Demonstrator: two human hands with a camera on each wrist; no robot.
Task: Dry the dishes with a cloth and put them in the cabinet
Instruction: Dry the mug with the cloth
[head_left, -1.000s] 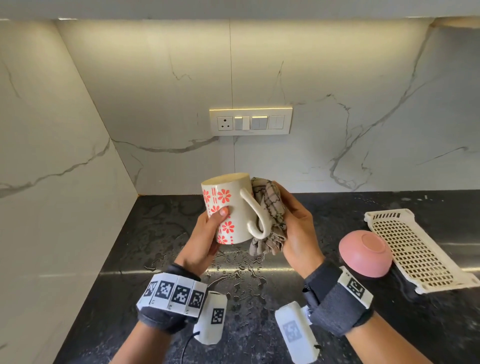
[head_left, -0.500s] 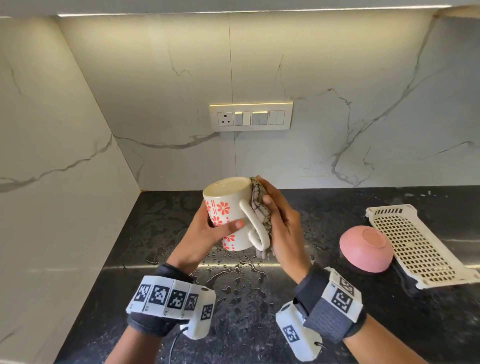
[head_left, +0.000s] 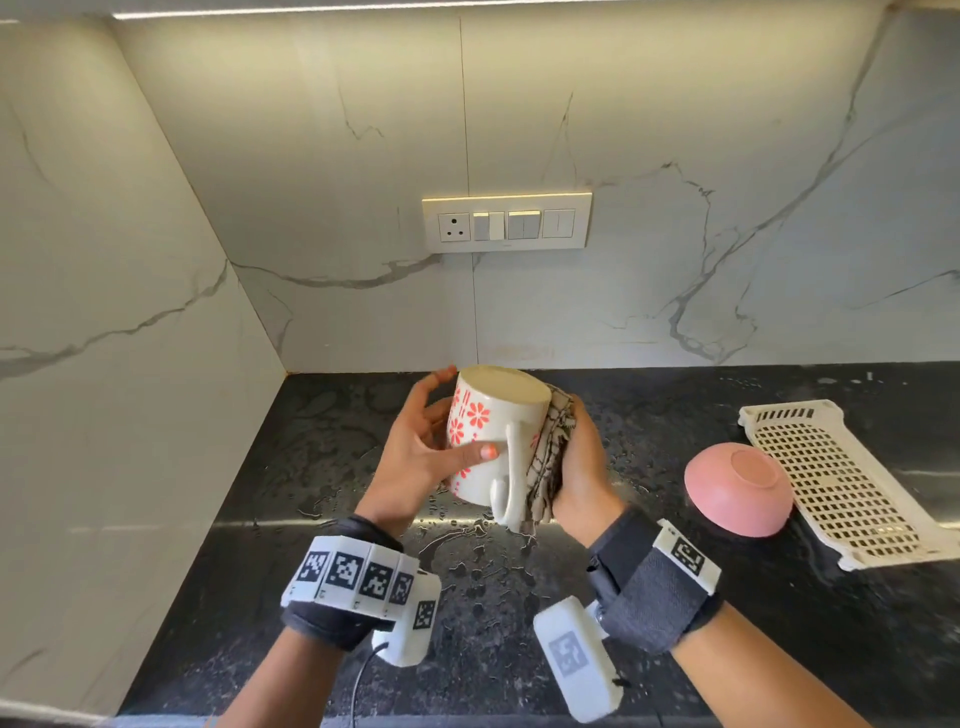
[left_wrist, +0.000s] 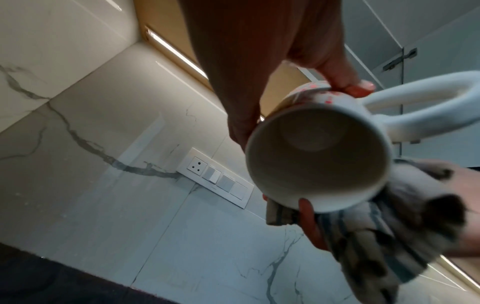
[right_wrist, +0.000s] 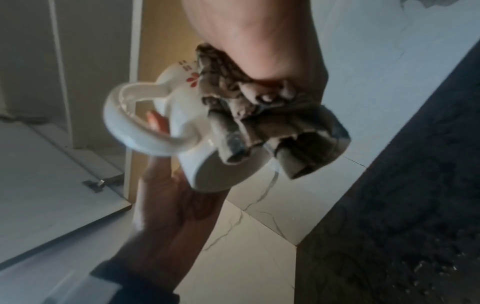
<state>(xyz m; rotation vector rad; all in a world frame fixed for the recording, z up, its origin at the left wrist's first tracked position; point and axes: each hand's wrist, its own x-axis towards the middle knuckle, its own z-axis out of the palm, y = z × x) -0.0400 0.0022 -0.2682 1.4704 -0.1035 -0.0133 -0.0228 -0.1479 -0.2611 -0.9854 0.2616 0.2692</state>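
Black speckled stone countertop (head_left: 322, 467), wet, water droplets (head_left: 467, 561) mid-front. Pink bowl (head_left: 737, 488) upside down on it, touching white perforated plastic tray (head_left: 841, 488) lying at right.

Left hand (head_left: 422, 457) holds with thumb across and fingers spread; right hand (head_left: 582, 467) curls in a grip.

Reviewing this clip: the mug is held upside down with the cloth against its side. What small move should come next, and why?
Probably turn the cream mug with red flowers a little in the left hand, so the right hand can press the checked beige cloth onto an unwiped stretch. The cloth covers only the side right of the handle, and the inside, seen from the left wrist, is untouched.
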